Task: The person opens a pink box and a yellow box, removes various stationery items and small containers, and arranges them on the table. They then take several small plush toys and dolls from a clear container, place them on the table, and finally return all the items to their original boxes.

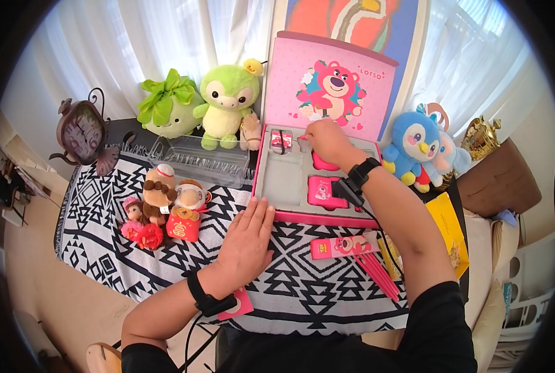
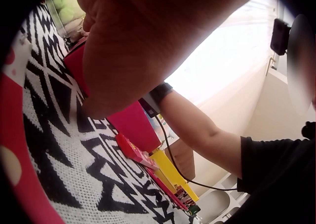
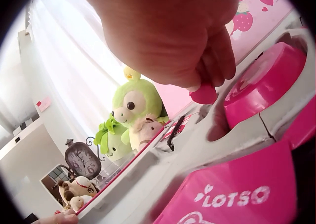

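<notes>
- Right hand (image 1: 327, 140) reaches into the grey moulded tray of the pink gift box (image 1: 290, 214), fingertips (image 3: 217, 68) pinching a small glossy pink piece (image 3: 204, 94) above a round pink item (image 3: 264, 78).
- Left hand (image 1: 247, 239) lies flat, fingers spread, on the black-and-white patterned cloth (image 1: 103, 217) against the box's front edge.
- Plush toys, a clear tray and a clock crowd the surface beyond.

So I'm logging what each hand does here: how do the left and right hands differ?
The left hand lies flat, fingers straight, on the patterned cloth at the box's front edge; the right hand reaches into the box's far side, fingers curled. The left hand holds nothing; the right pinches a small pink piece over the grey tray. Both wear black wrist straps.
</notes>
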`<state>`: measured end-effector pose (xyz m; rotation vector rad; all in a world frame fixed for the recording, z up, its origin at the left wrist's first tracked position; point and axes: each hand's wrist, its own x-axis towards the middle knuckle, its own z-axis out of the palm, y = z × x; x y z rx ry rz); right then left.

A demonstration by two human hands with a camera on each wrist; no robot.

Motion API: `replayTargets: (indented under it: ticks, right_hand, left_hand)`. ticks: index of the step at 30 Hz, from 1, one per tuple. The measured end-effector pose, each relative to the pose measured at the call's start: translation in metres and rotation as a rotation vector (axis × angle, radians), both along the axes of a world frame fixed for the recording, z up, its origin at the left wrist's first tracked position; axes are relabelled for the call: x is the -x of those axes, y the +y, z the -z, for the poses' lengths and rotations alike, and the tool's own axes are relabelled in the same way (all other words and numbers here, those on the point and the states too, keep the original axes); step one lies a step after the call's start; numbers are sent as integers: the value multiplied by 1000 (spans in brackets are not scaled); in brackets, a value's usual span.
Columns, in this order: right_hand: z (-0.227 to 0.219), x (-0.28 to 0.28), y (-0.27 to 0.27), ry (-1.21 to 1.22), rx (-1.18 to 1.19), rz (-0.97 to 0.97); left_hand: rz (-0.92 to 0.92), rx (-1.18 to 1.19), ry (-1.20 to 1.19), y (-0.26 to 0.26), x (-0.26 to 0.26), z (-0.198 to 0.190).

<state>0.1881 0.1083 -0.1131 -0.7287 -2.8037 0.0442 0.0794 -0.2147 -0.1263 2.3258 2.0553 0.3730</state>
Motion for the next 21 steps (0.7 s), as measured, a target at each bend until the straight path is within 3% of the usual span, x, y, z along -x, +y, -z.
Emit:
replayTargets:
  ticks: [2,4,7,14,17,19,21]
  right_hand:
    - [4,-2,5,-9,14,47]
    - [14,-5,9,-90,-172,-58]
    - [-2,-5,-10,-57,-136,-69]
    - [8,-3,-6,-71,-209,-142]
    - [8,-5,2,-50,-150,-165]
    - [10,-11,11,90,-3,-248]
    - [6,-14,12,110,102,-170]
  left_hand:
    - [-1,1,-1,0,0,0]
    - [-6,3,-5,0,-1,0]
    - [-6,19,2,0,-1,0]
    - [-7,15,-2,0,-1,0]
    - [-6,-8,-2,0,-1,-1]
    - [-5,-4,-4,0,-2,-1]
    - [-3,-4,-4,0,-2,0]
